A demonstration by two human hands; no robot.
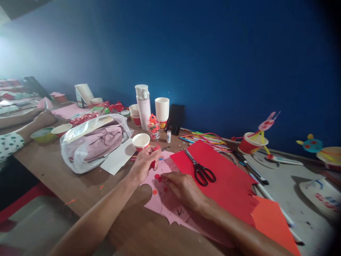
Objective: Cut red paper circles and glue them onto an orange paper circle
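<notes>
My left hand (144, 163) is closed, thumb against fingers, on a small red piece (152, 164) that looks like paper; most of it is hidden. Lower and to the right, my right hand (185, 188) has its fingertips pinched together just over the cut pink paper (151, 208). Whether anything is between those fingertips I cannot make out. Beside them lie small red dots (157, 176) and an orange dot (155, 192). Black-handled scissors (203, 173) rest, slightly spread, on a red sheet (226, 192). A paper cup (141, 141) stands just behind my left hand.
A plastic bag (77, 156) with pink cloth sits left, next to white card (117, 160). Behind stand a tumbler (144, 110), stacked cups (162, 110) and a glass (153, 131). Colored pipe cleaners (207, 140) and decorated cups (249, 145) are right. Another person's arm (34, 126) rests far left.
</notes>
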